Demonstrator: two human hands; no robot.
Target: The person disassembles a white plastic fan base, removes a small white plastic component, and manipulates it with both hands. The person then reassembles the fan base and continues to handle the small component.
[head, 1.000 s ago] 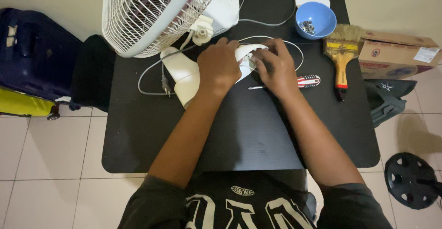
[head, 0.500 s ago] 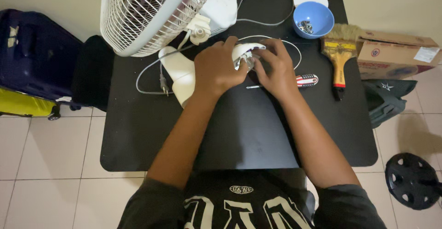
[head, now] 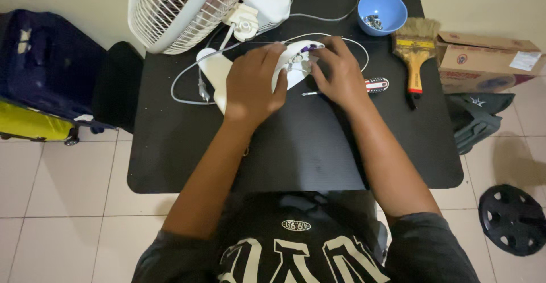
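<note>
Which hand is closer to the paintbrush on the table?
The right hand. It lies just left of the paintbrush, with the screwdriver between them; the left hand is farther left, on the white fan part.

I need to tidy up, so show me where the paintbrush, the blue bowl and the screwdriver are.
paintbrush (head: 414, 48), head view, on its yellow ferrule.
blue bowl (head: 391, 11), head view, on its inner wall.
screwdriver (head: 377, 84), head view, on its red and white handle.
</note>
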